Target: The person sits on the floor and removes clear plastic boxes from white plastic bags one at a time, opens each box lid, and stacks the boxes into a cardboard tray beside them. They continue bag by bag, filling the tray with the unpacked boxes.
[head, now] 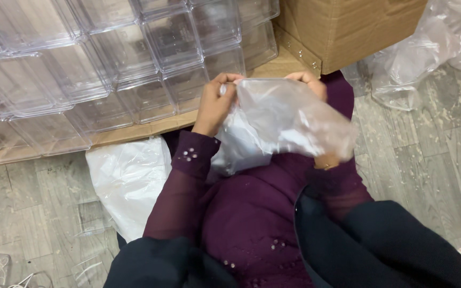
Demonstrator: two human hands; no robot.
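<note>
A thin clear plastic bag (284, 120) is stretched between both hands above my lap. My left hand (215, 101) pinches the bag's top left edge with closed fingers. My right hand (308, 81) grips the top right edge, and most of that hand and wrist lies hidden behind the bag. The bag hangs down over my purple sleeves and dress. What is inside the bag cannot be made out.
Several clear plastic boxes (108, 64) lie in rows on flattened cardboard (134, 130) ahead of me. A brown cardboard box (348, 26) stands at the top right, with crumpled plastic wrap (433, 48) beside it. A stack of white plastic bags (129, 181) lies on the grey wooden floor by my left knee.
</note>
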